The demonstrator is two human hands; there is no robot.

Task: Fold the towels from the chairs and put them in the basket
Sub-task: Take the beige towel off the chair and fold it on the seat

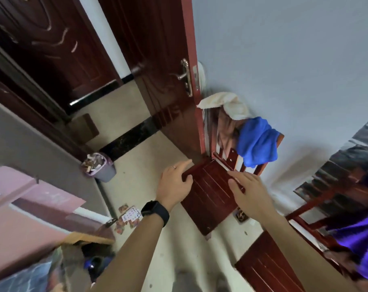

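Observation:
A red wooden chair (210,199) stands against the wall by the open door. Over its back hang a blue towel (257,142), a cream towel (227,103) and a brownish cloth (226,131). My left hand (175,183), with a ring and a black watch on the wrist, grips the seat's left edge. With fingers stretched out, my right hand (250,192) rests on the seat's right side. A second red chair (269,268) at the lower right carries a purple towel (362,241). No basket shows.
The dark red door (157,70) stands open right beside the chair. A purple waste bin (101,168) full of litter sits on the floor to the left. Playing cards (129,217) lie scattered on the tiles. A pink-covered surface (25,209) fills the lower left.

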